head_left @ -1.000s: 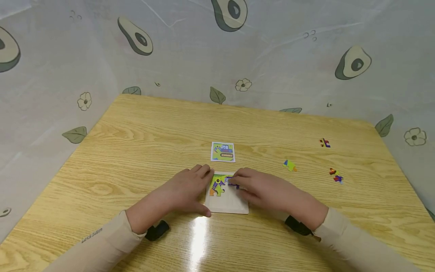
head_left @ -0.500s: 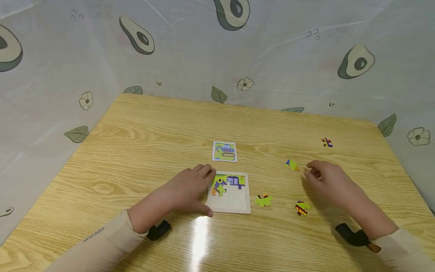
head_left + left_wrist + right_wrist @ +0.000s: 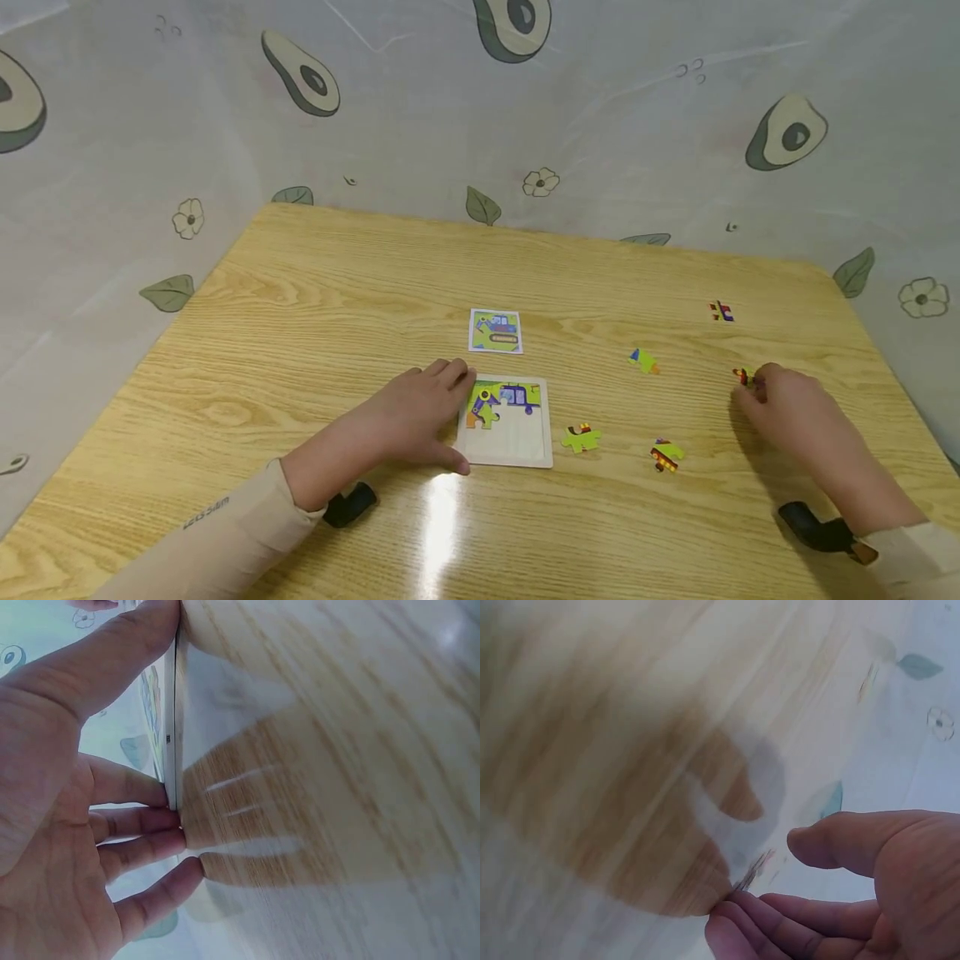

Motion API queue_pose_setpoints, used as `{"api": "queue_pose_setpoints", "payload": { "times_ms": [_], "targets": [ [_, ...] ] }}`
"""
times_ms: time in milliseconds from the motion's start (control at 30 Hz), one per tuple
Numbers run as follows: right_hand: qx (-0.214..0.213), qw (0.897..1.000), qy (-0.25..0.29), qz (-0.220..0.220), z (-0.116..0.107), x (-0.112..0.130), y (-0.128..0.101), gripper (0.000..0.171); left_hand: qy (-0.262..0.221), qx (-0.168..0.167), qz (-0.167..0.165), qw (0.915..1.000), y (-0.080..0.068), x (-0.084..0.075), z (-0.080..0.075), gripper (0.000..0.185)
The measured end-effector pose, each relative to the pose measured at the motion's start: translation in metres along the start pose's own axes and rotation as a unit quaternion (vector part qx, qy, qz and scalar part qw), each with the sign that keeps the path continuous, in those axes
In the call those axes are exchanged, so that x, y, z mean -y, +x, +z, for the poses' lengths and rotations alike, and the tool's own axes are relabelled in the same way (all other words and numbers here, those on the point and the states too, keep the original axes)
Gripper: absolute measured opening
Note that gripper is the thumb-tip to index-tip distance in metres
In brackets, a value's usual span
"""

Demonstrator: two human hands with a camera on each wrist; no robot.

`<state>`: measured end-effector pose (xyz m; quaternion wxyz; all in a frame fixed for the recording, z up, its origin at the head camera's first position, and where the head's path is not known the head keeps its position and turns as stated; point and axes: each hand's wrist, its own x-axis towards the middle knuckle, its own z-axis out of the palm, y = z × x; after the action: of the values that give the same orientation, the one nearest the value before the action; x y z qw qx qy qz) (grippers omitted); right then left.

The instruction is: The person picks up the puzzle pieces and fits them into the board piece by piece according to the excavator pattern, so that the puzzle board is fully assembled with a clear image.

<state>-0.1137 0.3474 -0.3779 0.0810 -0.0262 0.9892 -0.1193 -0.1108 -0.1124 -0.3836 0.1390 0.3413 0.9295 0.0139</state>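
Note:
My left hand rests at the left edge of a white puzzle tray, thumb at the near corner and fingers at the far one. In the left wrist view its fingertips touch the tray's side. Joined digger pieces fill the tray's upper part; the lower right is bare. At the table's right, my right hand touches a red and green puzzle piece, partly covered by the fingers. The right wrist view shows fingertips at the piece's edge, the thumb apart from it.
Loose pieces lie right of the tray: a green one, a yellow-striped one, a green and blue one and a dark red one. Behind the tray lies a small digger picture card. A patterned curtain stands behind the table.
My right hand has left the tray's top right part, uncovering the piece there, and moved right across the table to the red and green piece. My left hand stays at the tray.

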Motion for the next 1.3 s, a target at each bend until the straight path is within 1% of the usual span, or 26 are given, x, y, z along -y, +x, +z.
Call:
{"api": "queue_pose_setpoints", "payload": {
  "times_ms": [100, 167, 267, 367, 533, 667, 867, 933, 1067, 1167, 1300],
  "targets": [
    [0.002, 1.0, -0.009, 0.011, -0.003, -0.01, 0.003, 0.035, 0.002, -0.001, 0.0, 1.0, 0.001, 0.001, 0.0, 0.116],
    [0.007, 1.0, -0.015, 0.016, -0.006, -0.015, 0.007, 0.042, 0.004, -0.002, 0.0, 1.0, 0.001, 0.001, 0.0, 0.116],
    [0.002, 1.0, -0.028, 0.01, -0.006, -0.019, 0.01, 0.051, -0.003, 0.0, -0.004, 1.0, 0.0, 0.001, -0.001, 0.115],
    [-0.01, 0.999, -0.038, 0.003, -0.004, -0.018, 0.013, 0.058, -0.011, 0.005, -0.008, 0.9999, -0.002, 0.001, -0.003, 0.115],
    [-0.024, 0.999, -0.045, -0.006, 0.0, -0.013, 0.016, 0.054, -0.015, 0.009, -0.012, 0.9998, -0.003, 0.002, -0.003, 0.114],
    [-0.03, 0.998, -0.051, -0.013, 0.0, -0.012, 0.019, 0.046, -0.018, 0.008, -0.013, 0.9997, -0.004, 0.002, -0.002, 0.114],
    [-0.017, 0.998, -0.05, -0.026, -0.001, -0.016, 0.019, 0.035, -0.019, 0.006, -0.015, 0.9997, -0.004, 0.002, -0.002, 0.114],
    [-0.011, 0.998, -0.049, -0.034, -0.002, -0.018, 0.02, 0.036, -0.018, 0.007, -0.018, 0.9996, -0.004, 0.002, -0.002, 0.115],
    [-0.013, 0.997, -0.05, -0.054, -0.001, -0.023, 0.02, 0.044, -0.019, 0.01, -0.019, 0.9996, -0.005, 0.001, 0.0, 0.115],
    [-0.021, 0.997, -0.053, -0.06, 0.0, -0.026, 0.019, 0.042, -0.016, 0.008, -0.014, 0.9997, -0.004, 0.0, 0.001, 0.115],
    [-0.021, 0.997, -0.046, -0.057, 0.001, -0.028, 0.016, 0.041, -0.011, 0.004, -0.009, 0.9999, -0.003, -0.002, 0.001, 0.116]
  ]
}}
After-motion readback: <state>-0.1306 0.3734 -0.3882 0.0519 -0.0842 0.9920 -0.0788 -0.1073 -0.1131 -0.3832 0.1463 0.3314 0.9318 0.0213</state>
